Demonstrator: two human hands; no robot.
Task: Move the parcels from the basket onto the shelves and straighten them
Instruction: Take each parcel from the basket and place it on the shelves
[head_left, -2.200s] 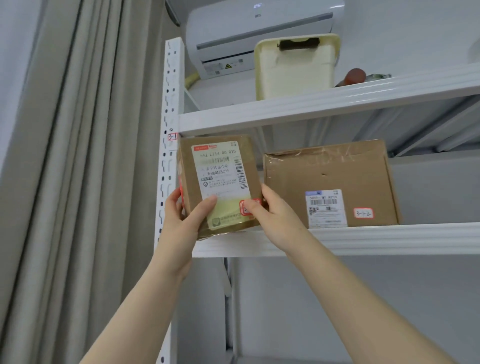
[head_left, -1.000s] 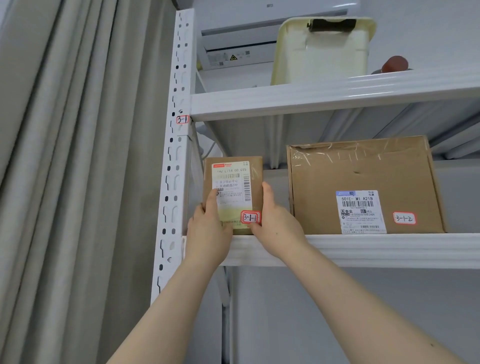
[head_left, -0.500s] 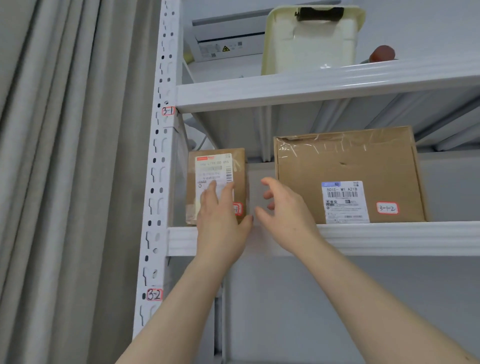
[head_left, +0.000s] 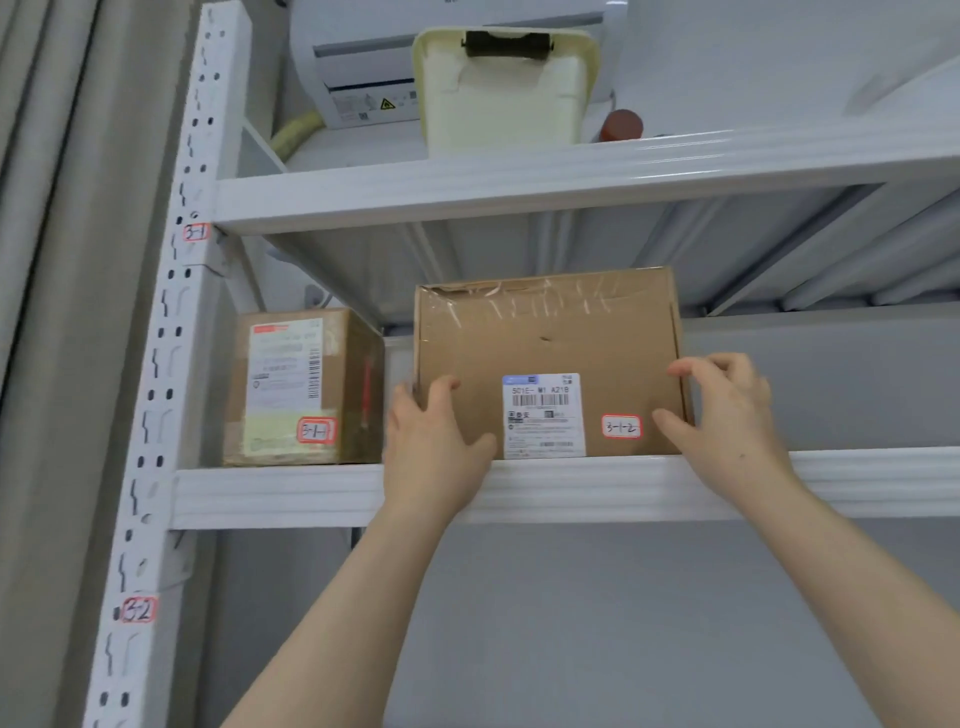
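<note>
I have one view only, from the head: it tilts upward at the shelf (head_left: 571, 488) from close below, the underside of the upper shelf (head_left: 519, 192) overhead

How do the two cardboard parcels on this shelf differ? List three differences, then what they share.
The small parcel is narrower and lower than the large parcel. Its sticker reads 3-1-1, the large parcel's 3-1-2. The small parcel stands untouched; the left hand and right hand hold the large parcel's sides. Both are brown cardboard, labelled, on the same shelf.
</note>
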